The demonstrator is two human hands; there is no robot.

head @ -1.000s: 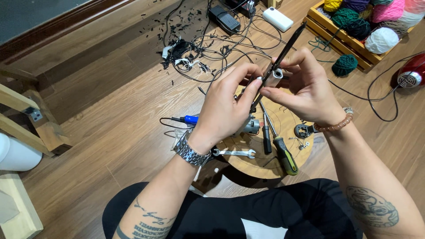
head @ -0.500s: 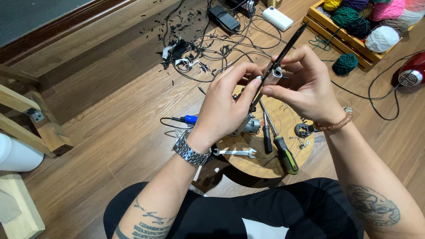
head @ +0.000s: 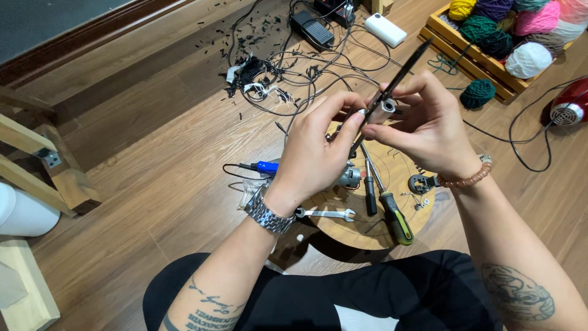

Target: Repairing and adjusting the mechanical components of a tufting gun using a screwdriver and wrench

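Note:
My right hand (head: 429,125) pinches a small silver metal part (head: 383,111) between thumb and fingers. My left hand (head: 321,150), with a metal watch on the wrist, grips a long thin black tool (head: 398,76) whose shaft runs up and to the right past the metal part. Both hands hover above a round wooden board (head: 367,230). On the board lie a yellow-handled screwdriver (head: 395,217), a black-handled tool (head: 370,193), a small silver wrench (head: 324,214) and a small grey motor-like part (head: 350,176).
A tangle of black cables (head: 288,73) and scraps lies on the wooden floor ahead. A wooden crate of yarn balls (head: 508,34) stands at the far right, a red device (head: 572,104) beside it. A white block (head: 386,29) and a black adapter (head: 311,29) lie beyond. Wooden frame pieces (head: 37,159) stand at left.
Both hands stay together over the board, with only slight shifts of the fingers on the metal part and the black tool.

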